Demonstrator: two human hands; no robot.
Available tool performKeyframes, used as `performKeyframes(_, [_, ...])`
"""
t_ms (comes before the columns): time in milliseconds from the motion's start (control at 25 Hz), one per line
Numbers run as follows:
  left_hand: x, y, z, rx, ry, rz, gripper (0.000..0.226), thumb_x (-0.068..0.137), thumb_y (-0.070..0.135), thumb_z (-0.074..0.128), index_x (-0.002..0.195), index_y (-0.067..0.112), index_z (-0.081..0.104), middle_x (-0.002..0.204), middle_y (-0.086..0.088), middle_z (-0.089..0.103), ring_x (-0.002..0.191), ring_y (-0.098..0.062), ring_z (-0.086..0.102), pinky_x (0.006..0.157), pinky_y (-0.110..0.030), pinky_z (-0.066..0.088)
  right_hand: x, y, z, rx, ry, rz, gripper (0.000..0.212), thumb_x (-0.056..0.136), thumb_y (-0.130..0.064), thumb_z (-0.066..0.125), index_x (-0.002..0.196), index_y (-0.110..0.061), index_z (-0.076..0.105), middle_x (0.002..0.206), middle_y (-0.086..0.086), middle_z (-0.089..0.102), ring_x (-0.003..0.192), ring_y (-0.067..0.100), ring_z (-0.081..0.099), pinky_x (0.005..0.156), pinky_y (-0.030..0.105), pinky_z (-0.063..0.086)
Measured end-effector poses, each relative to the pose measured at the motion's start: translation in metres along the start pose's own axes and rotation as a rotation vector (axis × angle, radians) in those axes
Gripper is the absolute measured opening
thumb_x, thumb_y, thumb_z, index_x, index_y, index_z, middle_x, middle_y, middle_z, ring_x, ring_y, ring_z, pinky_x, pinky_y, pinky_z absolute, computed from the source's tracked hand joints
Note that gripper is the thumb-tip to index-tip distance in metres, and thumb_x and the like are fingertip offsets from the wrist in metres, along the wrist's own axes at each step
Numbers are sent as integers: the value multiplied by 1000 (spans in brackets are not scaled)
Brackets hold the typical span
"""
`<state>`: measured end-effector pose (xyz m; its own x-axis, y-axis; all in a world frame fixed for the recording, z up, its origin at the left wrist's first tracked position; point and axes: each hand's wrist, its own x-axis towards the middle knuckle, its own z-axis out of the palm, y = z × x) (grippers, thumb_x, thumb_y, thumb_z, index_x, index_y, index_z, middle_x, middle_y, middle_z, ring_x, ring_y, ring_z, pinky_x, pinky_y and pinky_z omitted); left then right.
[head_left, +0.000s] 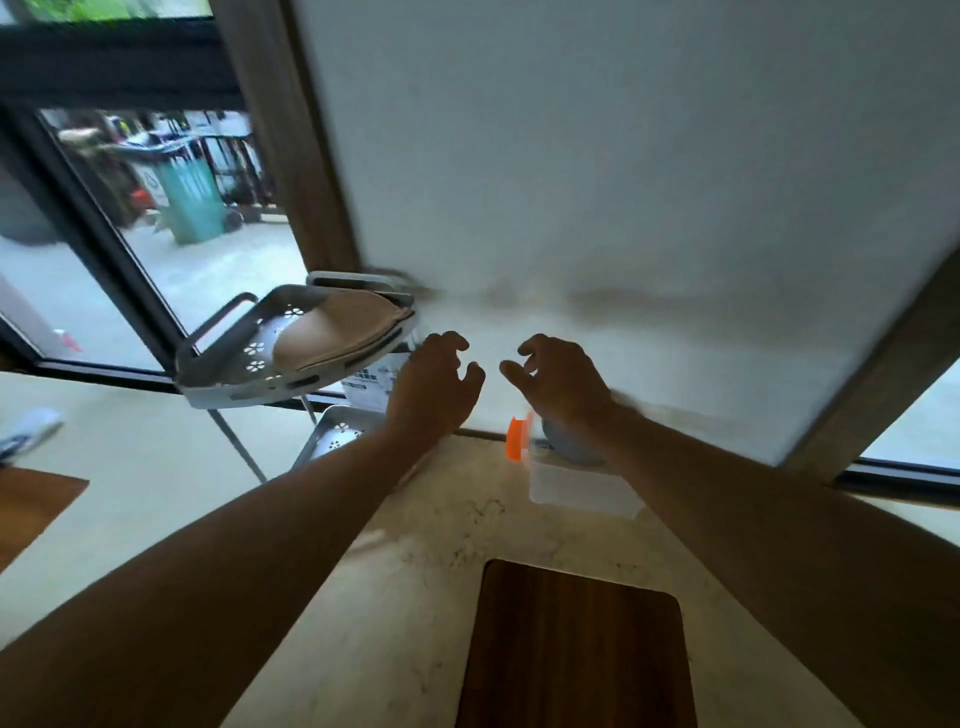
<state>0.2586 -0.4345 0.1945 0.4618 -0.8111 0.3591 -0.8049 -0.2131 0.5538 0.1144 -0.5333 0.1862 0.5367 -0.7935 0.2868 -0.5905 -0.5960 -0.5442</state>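
While the left hand (434, 382) and the right hand (558, 382) are up in the air close together, their fingers are bent loosely and hold nothing. The clear box (576, 491) with its orange clip (515, 439) sits on the counter (415, 545), below the right wrist. The gray rack (218, 364) is just beside the left hand.

2 rack trays (249, 387), 1 wood bd (571, 649), 1 clr box (582, 493), 1 orange cap (514, 439).
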Motion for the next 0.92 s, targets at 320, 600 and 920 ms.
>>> performKeyframes(320, [-25, -45, -143, 133, 109, 17, 27, 84, 13, 60, 111, 8, 63, 110, -17, 69, 92, -33, 67, 81, -45, 57, -15, -128, 7, 39, -99, -59, 46, 97, -47, 50, 80, -8, 67, 84, 8, 71, 79, 23, 66, 71, 28, 41])
performKeyframes(600, [-24, -92, -167, 195, 57, 23, 33, 85, 17, 67, 117, 9, 68, 121, -16, 66, 105, -32, 63, 87, -43, 55, 7, -165, 49, 228, -235, 234, 57, 95, -51, 48, 85, 1, 68, 81, 16, 75, 70, 25, 72, 70, 35, 58])
performKeyframes(920, [13, -134, -144, 116, 55, 99, 24, 88, 14, 61, 109, 8, 72, 111, -16, 69, 95, -33, 66, 81, -45, 56, 46, -176, 96, 580, -130, 551, 43, 93, -47, 54, 83, -7, 64, 62, 6, 67, 38, 11, 58, 34, 14, 38])
